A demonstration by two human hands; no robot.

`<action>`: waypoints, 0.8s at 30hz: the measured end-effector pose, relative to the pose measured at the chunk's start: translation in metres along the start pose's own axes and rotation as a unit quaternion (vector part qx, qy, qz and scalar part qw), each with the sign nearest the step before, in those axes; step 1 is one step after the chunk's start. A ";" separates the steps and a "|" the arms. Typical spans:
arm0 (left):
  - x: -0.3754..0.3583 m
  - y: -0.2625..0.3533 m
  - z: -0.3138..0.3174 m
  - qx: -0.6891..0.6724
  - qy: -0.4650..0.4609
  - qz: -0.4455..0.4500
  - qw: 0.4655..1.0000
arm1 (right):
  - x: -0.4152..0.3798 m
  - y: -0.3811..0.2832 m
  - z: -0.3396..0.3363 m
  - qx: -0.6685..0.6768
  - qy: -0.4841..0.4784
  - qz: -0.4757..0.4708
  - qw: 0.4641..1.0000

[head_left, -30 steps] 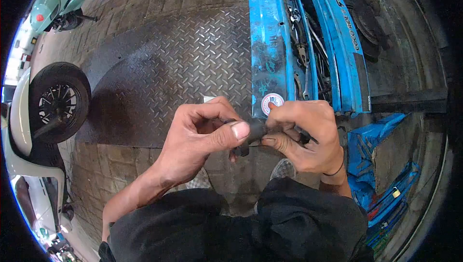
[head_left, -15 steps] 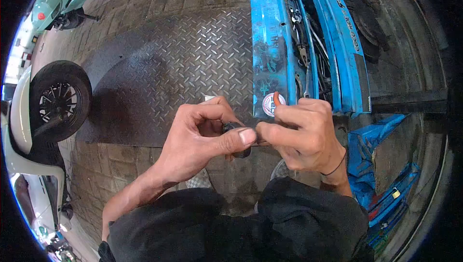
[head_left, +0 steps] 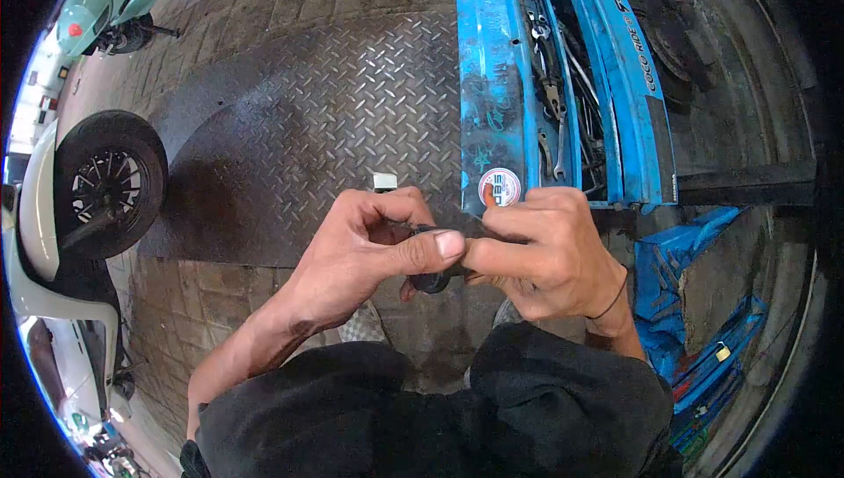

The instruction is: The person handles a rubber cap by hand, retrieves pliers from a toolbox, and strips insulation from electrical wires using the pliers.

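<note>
Dark part [head_left: 431, 282] is clamped in left hand [head_left: 352, 245], frame centre, axis hidden. Right hand [head_left: 552, 254] is curled just right, hold unclear.

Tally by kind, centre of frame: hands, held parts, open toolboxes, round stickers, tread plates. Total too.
Hands: 2 (left, right)
Dark part, mostly hidden by fingers: 1 visible
Open blue toolbox: 1
Round sticker: 1
Tread plate: 1
Total: 6
</note>
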State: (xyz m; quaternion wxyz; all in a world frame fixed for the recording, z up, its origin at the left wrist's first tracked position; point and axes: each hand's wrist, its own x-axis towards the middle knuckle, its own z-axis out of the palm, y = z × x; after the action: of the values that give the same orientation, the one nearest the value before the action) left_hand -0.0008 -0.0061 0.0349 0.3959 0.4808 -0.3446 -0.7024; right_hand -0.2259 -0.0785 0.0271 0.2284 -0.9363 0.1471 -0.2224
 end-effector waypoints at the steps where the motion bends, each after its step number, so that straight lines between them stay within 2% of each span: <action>1: 0.000 0.000 0.000 0.005 0.001 -0.002 1.000 | 0.000 0.000 0.001 0.000 0.000 0.000 1.000; 5: 0.000 0.002 -0.001 0.013 -0.007 0.010 1.000 | 0.000 0.002 0.005 0.014 0.021 -0.004 1.000; 10: 0.000 0.004 -0.004 0.106 0.010 0.060 0.993 | 0.001 0.001 0.009 -0.005 0.054 0.000 0.999; 14: -0.004 0.013 0.002 0.091 0.034 0.055 0.994 | 0.002 0.002 0.007 -0.019 0.086 0.004 0.996; 16: -0.005 0.014 0.004 0.094 0.039 0.094 0.990 | 0.003 0.003 0.007 -0.020 0.111 0.003 0.994; 21: -0.004 0.011 -0.004 0.043 0.016 0.068 0.997 | 0.004 -0.003 0.011 0.064 0.195 0.037 0.978; 24: -0.001 0.004 -0.008 0.010 -0.005 0.073 0.997 | 0.001 -0.005 0.011 0.103 0.187 0.055 0.975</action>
State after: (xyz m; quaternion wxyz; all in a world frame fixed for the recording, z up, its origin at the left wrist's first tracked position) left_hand 0.0084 -0.0080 0.0364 0.4399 0.4549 -0.3875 -0.6704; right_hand -0.2188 -0.0709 0.0208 0.3035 -0.8401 0.2149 -0.3949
